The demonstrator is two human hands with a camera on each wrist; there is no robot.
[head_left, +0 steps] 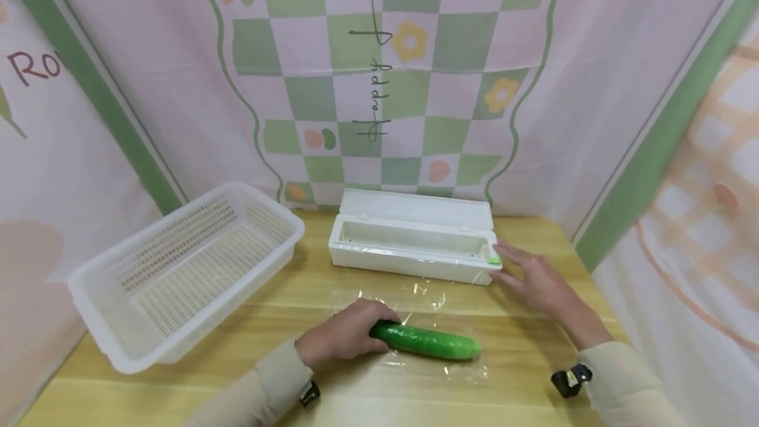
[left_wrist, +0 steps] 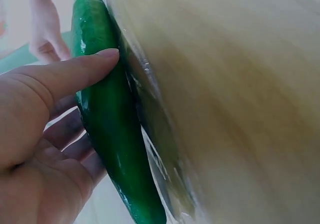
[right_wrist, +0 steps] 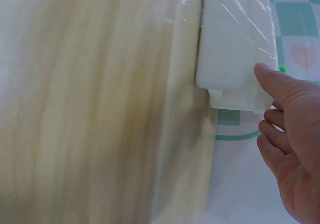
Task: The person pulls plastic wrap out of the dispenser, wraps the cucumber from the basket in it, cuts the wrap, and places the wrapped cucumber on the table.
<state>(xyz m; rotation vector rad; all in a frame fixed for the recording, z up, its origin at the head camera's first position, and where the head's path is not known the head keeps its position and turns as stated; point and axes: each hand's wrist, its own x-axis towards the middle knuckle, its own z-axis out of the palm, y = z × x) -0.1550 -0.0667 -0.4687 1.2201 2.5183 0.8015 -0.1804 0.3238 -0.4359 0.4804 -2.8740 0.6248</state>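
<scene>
Near the counter's (head_left: 504, 394) front edge, the left hand (head_left: 352, 331) is gripping the cucumber (head_left: 433, 341) over clear film (head_left: 437, 300), best kept smooth, while the loosely spread right hand (head_left: 536, 282) is touching the white box (head_left: 409, 265), which is limiting rearward room, and the basket (head_left: 237, 292) is occupying the left edge.

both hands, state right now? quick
Left hand: closed, holding the long, glossy green cucumber near one end.
Right hand: open, fingers touching the right end of the white rectangular box.

"happy life" on the back cloth (head_left: 459, 94), "ro" on the left cloth (head_left: 47, 157)
</scene>
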